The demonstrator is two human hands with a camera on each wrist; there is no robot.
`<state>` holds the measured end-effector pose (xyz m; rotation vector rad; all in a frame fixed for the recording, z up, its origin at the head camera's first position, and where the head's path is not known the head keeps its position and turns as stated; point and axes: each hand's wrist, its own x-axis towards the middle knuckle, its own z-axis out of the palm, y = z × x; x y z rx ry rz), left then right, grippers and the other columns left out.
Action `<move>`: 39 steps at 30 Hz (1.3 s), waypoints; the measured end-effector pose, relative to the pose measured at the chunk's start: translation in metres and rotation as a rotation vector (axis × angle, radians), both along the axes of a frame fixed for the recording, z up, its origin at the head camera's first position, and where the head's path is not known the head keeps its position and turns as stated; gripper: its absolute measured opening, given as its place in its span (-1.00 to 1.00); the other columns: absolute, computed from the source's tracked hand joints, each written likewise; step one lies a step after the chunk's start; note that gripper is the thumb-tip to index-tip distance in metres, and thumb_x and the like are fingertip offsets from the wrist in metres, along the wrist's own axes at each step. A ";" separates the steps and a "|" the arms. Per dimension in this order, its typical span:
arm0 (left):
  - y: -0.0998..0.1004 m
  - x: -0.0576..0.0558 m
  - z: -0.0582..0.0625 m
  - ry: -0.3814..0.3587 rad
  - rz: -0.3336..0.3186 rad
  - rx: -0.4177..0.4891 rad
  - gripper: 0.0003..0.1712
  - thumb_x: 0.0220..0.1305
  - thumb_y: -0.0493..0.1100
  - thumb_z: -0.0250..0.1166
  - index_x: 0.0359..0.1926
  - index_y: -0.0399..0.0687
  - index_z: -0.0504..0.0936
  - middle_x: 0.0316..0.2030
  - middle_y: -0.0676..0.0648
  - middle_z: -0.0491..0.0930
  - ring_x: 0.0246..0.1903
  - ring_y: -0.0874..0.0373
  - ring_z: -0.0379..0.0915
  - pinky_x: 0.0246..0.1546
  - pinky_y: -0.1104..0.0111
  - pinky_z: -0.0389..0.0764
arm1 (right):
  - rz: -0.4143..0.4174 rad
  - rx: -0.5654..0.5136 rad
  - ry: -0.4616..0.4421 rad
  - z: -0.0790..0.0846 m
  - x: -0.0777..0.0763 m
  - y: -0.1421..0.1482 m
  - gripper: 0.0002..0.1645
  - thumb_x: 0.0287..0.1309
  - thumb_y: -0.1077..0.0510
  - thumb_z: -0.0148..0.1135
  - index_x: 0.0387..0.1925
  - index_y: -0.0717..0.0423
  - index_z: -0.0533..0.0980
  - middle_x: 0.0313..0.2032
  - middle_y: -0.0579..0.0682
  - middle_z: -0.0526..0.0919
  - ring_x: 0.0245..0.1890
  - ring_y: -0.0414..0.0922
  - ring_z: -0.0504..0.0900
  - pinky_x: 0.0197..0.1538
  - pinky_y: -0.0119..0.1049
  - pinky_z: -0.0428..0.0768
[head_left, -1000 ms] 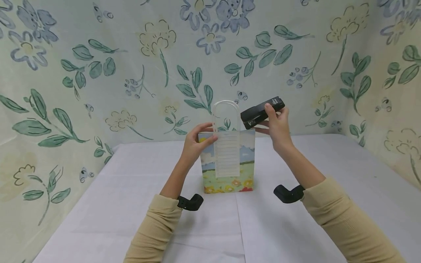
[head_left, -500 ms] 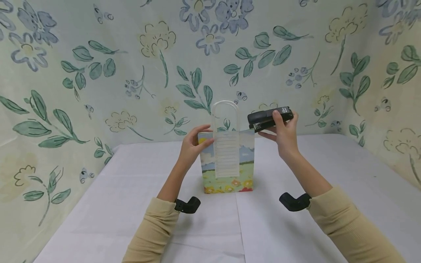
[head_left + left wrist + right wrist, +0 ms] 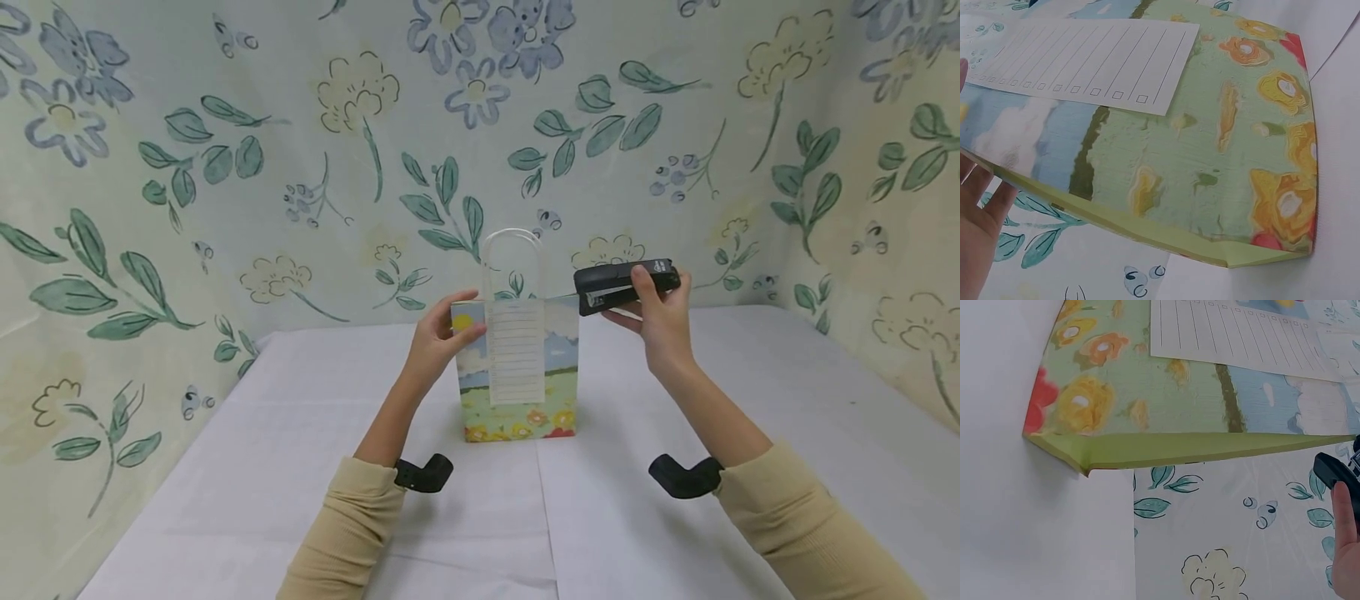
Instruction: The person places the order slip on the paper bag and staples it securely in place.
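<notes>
A paper gift bag with a painted sky, meadow and flowers stands upright, its white handle arching above. On its front lies a white lined paper strip with small checkboxes. My left hand pinches the bag's upper left edge, thumb in front and fingers behind. A black stapler is in my right hand, thumb along its side. The stapler's front end is right at the bag's upper right corner, its jaws apart. In the right wrist view only part of the stapler shows, at the right edge.
A white cloth covers the table under the bag. Behind and at both sides hangs a floral fabric backdrop. Black wrist cameras are strapped at both wrists, below the sleeves' cuffs.
The stapler has moved down and to the right, from above the bag's top to its upper right corner, and turned more level. My left hand has slid slightly left, still at the bag's edge.
</notes>
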<state>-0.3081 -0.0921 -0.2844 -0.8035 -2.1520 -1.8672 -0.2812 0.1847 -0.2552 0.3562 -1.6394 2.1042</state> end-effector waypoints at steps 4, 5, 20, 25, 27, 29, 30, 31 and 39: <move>-0.001 0.001 -0.002 -0.026 -0.004 -0.015 -0.41 0.17 -0.23 0.24 0.23 0.00 0.31 0.04 -0.20 0.47 -0.13 0.10 0.46 -0.18 0.35 0.50 | -0.005 0.002 -0.006 -0.002 0.004 0.001 -0.57 0.22 0.01 0.07 -0.06 -0.09 0.04 -0.23 -0.17 0.55 -0.38 -0.31 0.68 -0.29 -0.41 0.60; -0.001 0.001 -0.002 -0.033 -0.007 -0.021 -0.41 0.17 -0.22 0.24 0.24 0.01 0.30 0.04 -0.20 0.47 -0.13 0.09 0.46 -0.18 0.34 0.50 | -0.007 0.002 -0.008 -0.002 0.005 0.001 -0.57 0.22 0.01 0.07 -0.06 -0.09 0.04 -0.23 -0.17 0.56 -0.38 -0.31 0.68 -0.28 -0.41 0.60; -0.005 0.002 -0.004 -0.044 -0.003 -0.092 -0.24 0.13 -0.15 0.28 0.31 0.17 0.15 0.16 -0.10 0.38 0.19 -0.03 0.28 0.14 -0.05 0.29 | -0.038 -0.044 -0.006 -0.003 0.016 0.005 -0.66 0.18 0.13 0.13 -0.18 -0.06 0.13 -0.23 -0.14 0.56 -0.32 -0.28 0.68 -0.25 -0.43 0.59; -0.010 0.002 -0.005 -0.030 0.041 -0.135 -0.22 0.12 -0.19 0.28 0.32 0.18 0.14 0.23 -0.08 0.32 0.30 0.00 0.13 0.26 -0.07 0.08 | -0.088 0.005 -0.014 -0.011 0.014 0.011 -0.60 0.10 0.02 0.21 -0.24 0.00 0.16 -0.22 -0.12 0.54 -0.29 -0.30 0.67 -0.21 -0.42 0.58; -0.012 0.003 -0.005 -0.024 0.052 -0.144 -0.21 0.12 -0.20 0.28 0.33 0.17 0.13 0.23 -0.09 0.30 0.29 -0.01 0.13 0.28 -0.05 0.06 | -0.084 0.013 0.013 -0.020 0.006 0.018 -0.57 0.06 0.02 0.25 -0.22 0.01 0.18 -0.21 -0.09 0.53 -0.27 -0.27 0.68 -0.20 -0.41 0.59; -0.015 0.004 -0.005 -0.019 0.061 -0.149 -0.20 0.11 -0.20 0.28 0.33 0.18 0.13 0.24 -0.08 0.29 0.29 -0.01 0.13 0.29 -0.03 0.04 | -0.099 0.037 0.008 -0.023 0.006 0.020 -0.54 0.05 0.00 0.26 -0.20 0.02 0.19 -0.19 -0.06 0.51 -0.25 -0.28 0.67 -0.18 -0.43 0.58; -0.016 0.003 -0.005 -0.016 0.068 -0.151 -0.20 0.10 -0.19 0.29 0.33 0.18 0.13 0.24 -0.08 0.29 0.28 -0.01 0.14 0.30 -0.03 0.04 | -0.103 0.038 0.001 -0.022 0.008 0.020 -0.55 0.05 0.03 0.27 -0.19 0.01 0.19 -0.18 -0.06 0.51 -0.26 -0.28 0.67 -0.18 -0.44 0.58; -0.017 0.003 -0.005 -0.012 0.074 -0.154 -0.20 0.10 -0.18 0.29 0.33 0.18 0.13 0.25 -0.07 0.28 0.28 -0.01 0.15 0.30 -0.02 0.03 | -0.102 0.034 -0.003 -0.022 0.009 0.021 -0.57 0.06 0.06 0.26 -0.20 0.01 0.19 -0.19 -0.06 0.50 -0.27 -0.30 0.67 -0.20 -0.46 0.57; -0.023 0.005 -0.009 -0.016 0.087 -0.164 -0.20 0.10 -0.18 0.29 0.33 0.17 0.13 0.26 -0.09 0.26 0.25 -0.03 0.17 0.29 -0.07 0.01 | -0.111 0.033 -0.059 -0.023 0.024 0.022 -0.65 0.10 0.19 0.21 -0.31 0.02 0.16 -0.24 -0.08 0.44 -0.35 -0.39 0.66 -0.23 -0.53 0.55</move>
